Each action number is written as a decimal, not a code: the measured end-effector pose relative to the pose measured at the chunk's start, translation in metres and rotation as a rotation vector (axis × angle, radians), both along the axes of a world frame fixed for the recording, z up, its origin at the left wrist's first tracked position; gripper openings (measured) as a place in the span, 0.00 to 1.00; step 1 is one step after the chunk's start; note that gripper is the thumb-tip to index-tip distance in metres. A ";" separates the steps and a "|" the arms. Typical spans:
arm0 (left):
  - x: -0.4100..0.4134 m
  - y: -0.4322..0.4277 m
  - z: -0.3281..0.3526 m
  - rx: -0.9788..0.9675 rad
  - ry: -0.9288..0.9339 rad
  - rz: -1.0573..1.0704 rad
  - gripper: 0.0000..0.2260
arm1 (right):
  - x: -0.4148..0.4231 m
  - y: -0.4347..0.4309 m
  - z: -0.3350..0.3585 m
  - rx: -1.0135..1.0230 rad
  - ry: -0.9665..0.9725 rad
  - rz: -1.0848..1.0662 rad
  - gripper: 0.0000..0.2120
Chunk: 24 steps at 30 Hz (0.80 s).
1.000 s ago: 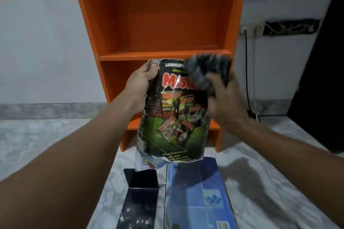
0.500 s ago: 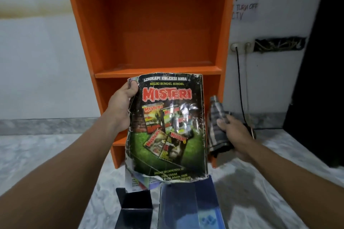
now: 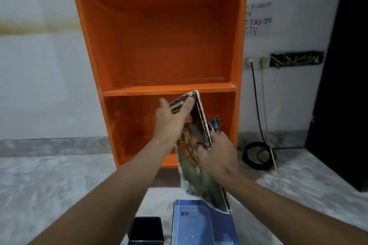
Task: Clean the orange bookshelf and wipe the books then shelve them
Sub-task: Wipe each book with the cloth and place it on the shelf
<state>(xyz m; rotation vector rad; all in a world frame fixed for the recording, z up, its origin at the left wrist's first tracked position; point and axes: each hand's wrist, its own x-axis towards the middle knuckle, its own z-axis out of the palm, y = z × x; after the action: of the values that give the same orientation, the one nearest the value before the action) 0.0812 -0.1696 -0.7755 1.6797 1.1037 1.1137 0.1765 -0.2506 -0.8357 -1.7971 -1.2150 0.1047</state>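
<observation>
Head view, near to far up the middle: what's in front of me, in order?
blue book → magazine → bookshelf → wall

Has turned the magazine [image 3: 196, 145] from cover-on to nearly edge-on, white spine now facing the camera at centre frame. Has moved the left hand [image 3: 171, 123] from the magazine's left edge to its top corner, thumb across the cover. Has brought the right hand [image 3: 217, 157] in from the right, against the spine's lower part, cloth [image 3: 215, 125] tucked behind. Has tilted the view upward: another bookshelf [image 3: 169, 89] board at top, coiled cable [image 3: 256, 155] newly visible at right, blue book [image 3: 201, 225] at the bottom edge.
</observation>
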 end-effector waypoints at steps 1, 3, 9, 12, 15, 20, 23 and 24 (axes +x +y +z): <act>0.010 -0.009 0.004 -0.089 -0.075 -0.106 0.49 | -0.005 -0.002 0.000 -0.002 -0.102 -0.037 0.07; 0.022 -0.015 0.009 -0.186 -0.195 -0.135 0.35 | -0.014 -0.007 -0.001 0.044 -0.224 -0.046 0.08; -0.005 -0.002 0.012 -0.416 -0.389 -0.049 0.16 | -0.008 -0.023 -0.010 0.143 -0.291 0.391 0.17; -0.026 0.006 0.008 -0.495 -0.466 -0.172 0.21 | 0.007 -0.026 -0.006 0.172 -0.295 0.411 0.17; -0.030 0.004 0.010 -0.472 -0.437 -0.273 0.19 | 0.018 -0.006 0.023 0.308 -0.207 0.259 0.16; -0.032 0.004 0.011 -0.474 -0.433 -0.268 0.22 | -0.007 -0.006 -0.002 0.292 -0.471 0.372 0.16; -0.052 0.015 0.007 -0.416 -0.460 -0.277 0.26 | -0.009 -0.048 -0.062 0.171 -0.866 0.766 0.12; -0.060 0.018 0.005 -0.407 -0.468 -0.282 0.27 | -0.002 -0.058 -0.076 0.100 -1.061 0.896 0.13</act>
<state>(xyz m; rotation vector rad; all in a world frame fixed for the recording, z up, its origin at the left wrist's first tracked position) 0.0213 -0.1518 -0.7705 1.1353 0.7073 0.9558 0.1743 -0.3090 -0.9113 -1.0356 -2.6460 -0.4504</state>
